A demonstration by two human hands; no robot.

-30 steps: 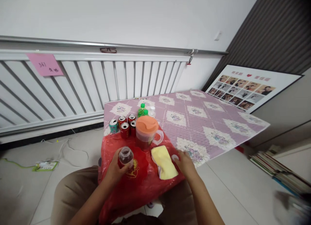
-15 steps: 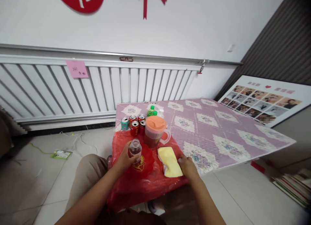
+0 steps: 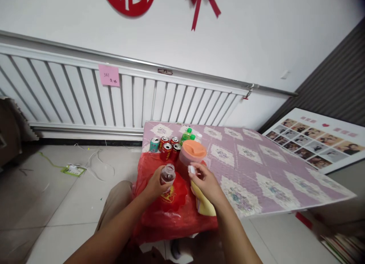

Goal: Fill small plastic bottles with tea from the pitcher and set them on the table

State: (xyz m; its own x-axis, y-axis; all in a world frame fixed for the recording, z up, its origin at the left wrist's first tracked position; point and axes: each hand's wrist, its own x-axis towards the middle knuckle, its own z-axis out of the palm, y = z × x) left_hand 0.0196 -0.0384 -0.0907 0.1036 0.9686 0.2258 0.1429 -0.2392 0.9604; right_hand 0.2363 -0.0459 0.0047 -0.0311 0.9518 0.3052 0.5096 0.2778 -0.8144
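Left hand (image 3: 155, 183) wrapped around a small clear plastic bottle (image 3: 167, 174), open-necked, upright on crinkled red plastic sheeting (image 3: 159, 214) at the near corner of the quilted lilac worktop (image 3: 256, 169). Right hand (image 3: 203, 182) raised just beside it, fingertips pinching a small white round cap (image 3: 191, 169). Beneath that hand, a soft yellow cloth (image 3: 205, 207); behind, an orange-lidded translucent pitcher (image 3: 192, 154) and a cluster of shiny red cans (image 3: 169, 147).

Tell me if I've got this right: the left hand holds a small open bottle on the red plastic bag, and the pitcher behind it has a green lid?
Not quite. In the head view the pitcher has an orange lid, not green. The rest stands: the left hand holds the small open bottle on the red plastic bag.
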